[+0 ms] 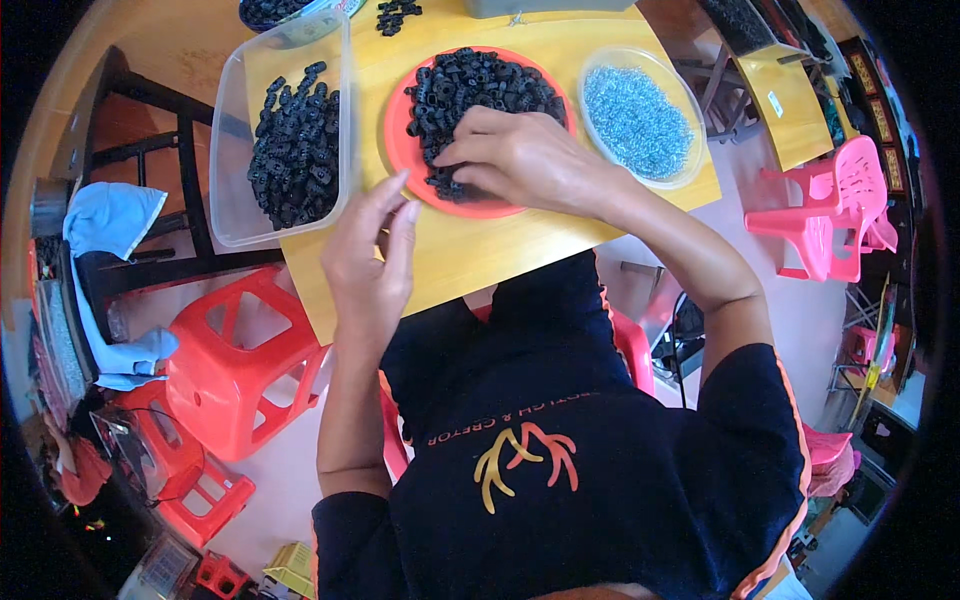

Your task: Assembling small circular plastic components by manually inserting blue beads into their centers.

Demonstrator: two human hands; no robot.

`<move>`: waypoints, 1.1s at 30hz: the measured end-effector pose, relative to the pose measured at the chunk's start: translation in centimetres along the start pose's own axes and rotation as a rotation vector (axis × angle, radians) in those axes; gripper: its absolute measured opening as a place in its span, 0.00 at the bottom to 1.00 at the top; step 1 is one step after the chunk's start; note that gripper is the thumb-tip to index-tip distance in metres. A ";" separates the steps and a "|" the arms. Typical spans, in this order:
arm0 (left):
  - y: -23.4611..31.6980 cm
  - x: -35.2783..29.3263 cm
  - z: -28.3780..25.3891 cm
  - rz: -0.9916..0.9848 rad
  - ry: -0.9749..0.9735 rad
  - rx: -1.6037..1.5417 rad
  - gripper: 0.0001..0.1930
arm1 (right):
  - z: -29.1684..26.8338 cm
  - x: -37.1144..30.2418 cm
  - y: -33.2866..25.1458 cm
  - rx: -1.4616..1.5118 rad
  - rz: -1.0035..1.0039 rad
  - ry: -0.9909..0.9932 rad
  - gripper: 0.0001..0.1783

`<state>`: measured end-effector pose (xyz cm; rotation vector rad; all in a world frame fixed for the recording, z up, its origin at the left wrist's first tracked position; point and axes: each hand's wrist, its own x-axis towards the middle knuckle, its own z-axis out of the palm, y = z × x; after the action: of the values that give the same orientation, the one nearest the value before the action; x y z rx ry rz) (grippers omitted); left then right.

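Observation:
My right hand (520, 155) reaches over a round red plate (402, 150) heaped with small black hollow plastic parts (480, 85). Its fingers are bent together at the near left of the heap, and their tips meet the parts. Left of the plate's near rim, my left hand (368, 260) is raised above the table edge. Thumb and forefinger come close together in a pinch; whatever sits between them is too small to make out. A clear rectangular tub (232, 160) of similar black parts (298, 150) stands at the left. To the right is a round clear tub (690, 170) of small shiny metal springs (637, 120).
The yellow table (470, 250) ends just before my body. A few loose black parts (397, 14) lie at its far side, near another container (285, 30) and a grey bin (545, 6). Red stools (235, 360) stand at the left, pink chairs (825, 215) at the right.

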<state>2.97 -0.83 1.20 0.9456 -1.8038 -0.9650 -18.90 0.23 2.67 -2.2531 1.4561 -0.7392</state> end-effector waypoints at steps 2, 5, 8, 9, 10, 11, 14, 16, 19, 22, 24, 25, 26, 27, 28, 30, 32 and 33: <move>0.0 -0.8 0.4 -0.124 -0.075 -0.007 0.14 | 0.6 0.8 0.3 -0.147 -0.073 -0.047 0.11; -0.6 -1.1 0.7 -0.123 -0.089 -0.037 0.13 | 0.6 1.9 0.5 -0.221 -0.097 -0.109 0.10; -1.3 -1.0 1.0 -0.187 -0.082 -0.121 0.13 | 0.7 2.3 0.8 -0.199 -0.085 -0.086 0.09; -1.5 -0.9 1.2 -0.223 -0.072 -0.186 0.13 | 0.7 2.3 1.0 -0.200 -0.089 -0.089 0.09; -1.5 -0.7 1.4 -0.223 -0.067 -0.188 0.13 | 0.7 2.1 1.2 -0.133 -0.051 -0.036 0.09; -1.5 -0.5 1.6 -0.260 -0.064 -0.236 0.13 | 0.7 1.9 1.5 -0.067 -0.013 0.017 0.09; -0.9 0.2 2.4 -0.258 -0.044 -0.318 0.13 | -0.1 1.4 1.2 0.135 0.045 0.099 0.11; 0.0 0.9 3.0 -0.215 -0.033 -0.352 0.13 | -0.7 0.4 0.4 0.428 0.125 0.165 0.11; 1.0 1.6 3.4 -0.065 0.045 -0.355 0.13 | -2.6 -0.6 -2.1 0.817 0.434 0.033 0.11; 2.0 2.1 3.8 0.119 0.056 -0.232 0.11 | -2.0 -2.0 -2.0 0.932 0.380 0.115 0.11; 2.3 2.1 4.1 0.187 0.048 -0.175 0.11 | -2.3 -2.8 -2.1 0.995 0.355 0.151 0.10; 2.5 2.1 4.3 0.256 0.043 -0.119 0.12 | -2.2 -3.3 -2.1 0.993 0.360 0.165 0.10; 2.8 2.2 4.4 0.301 0.036 -0.093 0.13 | -2.0 -3.7 -2.1 1.017 0.365 0.218 0.10; 3.0 2.1 4.7 0.307 0.022 -0.101 0.13 | -1.7 -4.2 -2.1 1.040 0.370 0.273 0.10; 3.2 2.1 5.2 0.262 0.033 -0.156 0.13 | -1.5 -4.6 -2.1 1.081 0.359 0.304 0.09; 3.3 1.8 5.7 0.188 0.022 -0.202 0.14 | -0.8 -5.1 -2.3 1.149 0.338 0.364 0.07; 3.1 1.8 5.7 0.243 -0.045 -0.100 0.13 | -0.1 -6.0 -1.9 1.174 0.340 0.375 0.07; 3.1 1.7 6.0 0.224 -0.056 -0.145 0.12 | 0.0 -6.6 -1.7 1.177 0.350 0.366 0.07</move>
<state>-3.77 0.39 2.52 0.6180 -1.8146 -0.9725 -19.83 6.92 2.12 -0.9816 1.0239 -1.4268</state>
